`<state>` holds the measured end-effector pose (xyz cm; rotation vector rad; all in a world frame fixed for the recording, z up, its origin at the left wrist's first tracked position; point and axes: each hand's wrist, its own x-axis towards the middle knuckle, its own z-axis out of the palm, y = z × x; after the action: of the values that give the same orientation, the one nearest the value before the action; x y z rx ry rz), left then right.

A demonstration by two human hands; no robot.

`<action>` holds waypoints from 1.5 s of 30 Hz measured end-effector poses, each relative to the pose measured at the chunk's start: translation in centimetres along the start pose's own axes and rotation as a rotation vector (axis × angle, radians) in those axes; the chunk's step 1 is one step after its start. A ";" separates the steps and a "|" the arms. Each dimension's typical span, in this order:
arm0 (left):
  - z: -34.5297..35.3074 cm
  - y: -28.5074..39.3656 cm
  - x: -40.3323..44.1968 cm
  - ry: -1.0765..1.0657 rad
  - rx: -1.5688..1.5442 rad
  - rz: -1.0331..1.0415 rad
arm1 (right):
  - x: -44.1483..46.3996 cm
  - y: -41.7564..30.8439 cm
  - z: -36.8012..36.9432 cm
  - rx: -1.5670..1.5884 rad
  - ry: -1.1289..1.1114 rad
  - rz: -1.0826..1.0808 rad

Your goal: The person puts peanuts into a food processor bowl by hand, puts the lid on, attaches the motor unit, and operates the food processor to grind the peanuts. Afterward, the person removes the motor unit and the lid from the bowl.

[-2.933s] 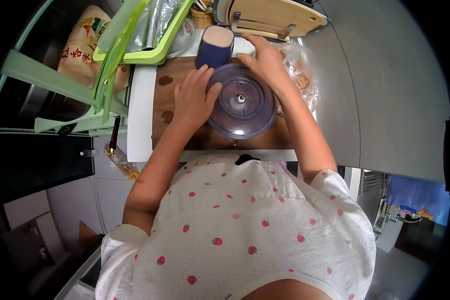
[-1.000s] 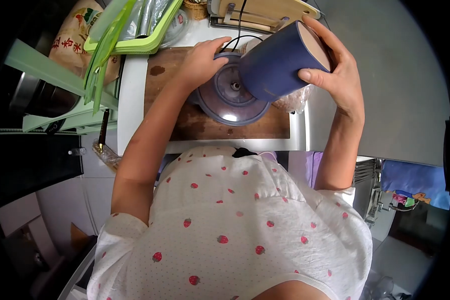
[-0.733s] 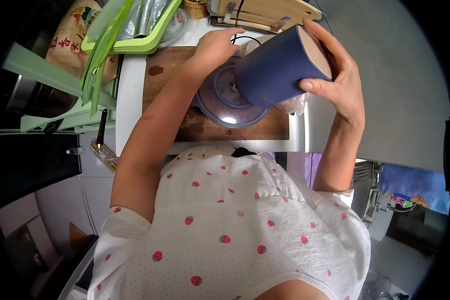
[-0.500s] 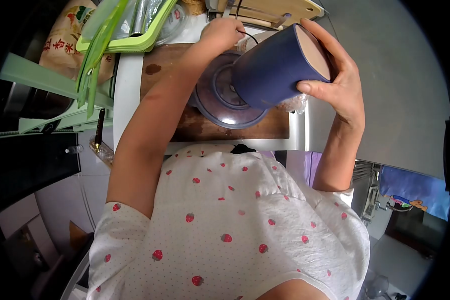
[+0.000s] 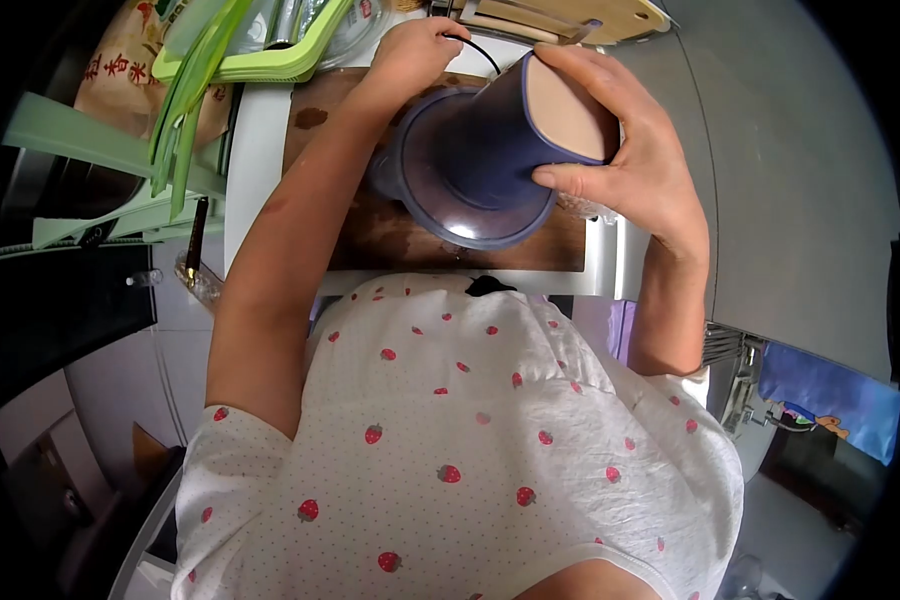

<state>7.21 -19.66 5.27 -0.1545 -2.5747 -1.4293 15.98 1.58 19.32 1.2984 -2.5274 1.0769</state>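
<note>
A blue motor unit [image 5: 505, 135] with a beige top stands over the round lid [image 5: 470, 225] of a food chopper's bowl, mostly hiding the bowl. My right hand [image 5: 650, 150] is wrapped round the motor unit's upper end, fingers along its far edge and thumb on the near side. Beyond the chopper, my left hand [image 5: 420, 55] pinches a black power cord [image 5: 485, 52] that runs towards the motor unit. Under the chopper lies a brown wooden board [image 5: 370, 235] with damp patches.
A green basket [image 5: 280, 66] with clear packaging stands at the back left, green stalks [image 5: 185, 130] hanging over its side. Behind it is a printed rice bag [image 5: 115, 75]. Cutting boards [image 5: 570, 18] stand at the back. A clear plastic bag [image 5: 585, 207] shows right of the chopper.
The motor unit has shifted left and now stands more squarely over the bowl lid, my right hand moving with it. My left hand has moved slightly left and away with the cord.
</note>
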 end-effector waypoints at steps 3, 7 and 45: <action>-0.4 -0.4 -1.0 -0.031 -0.125 -0.031 | -0.1 -0.4 0.3 -0.064 -0.013 -0.006; -0.9 0.2 -3.2 -0.125 -0.444 -0.134 | 0.1 -1.5 0.5 -0.111 -0.050 0.052; -4.1 7.5 -10.1 -0.393 -0.324 0.241 | -3.0 0.0 0.2 -0.047 0.048 0.057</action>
<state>18.87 -19.11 11.39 -0.8382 -2.4620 -1.8568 17.85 3.48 18.00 1.1814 -2.5528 1.0398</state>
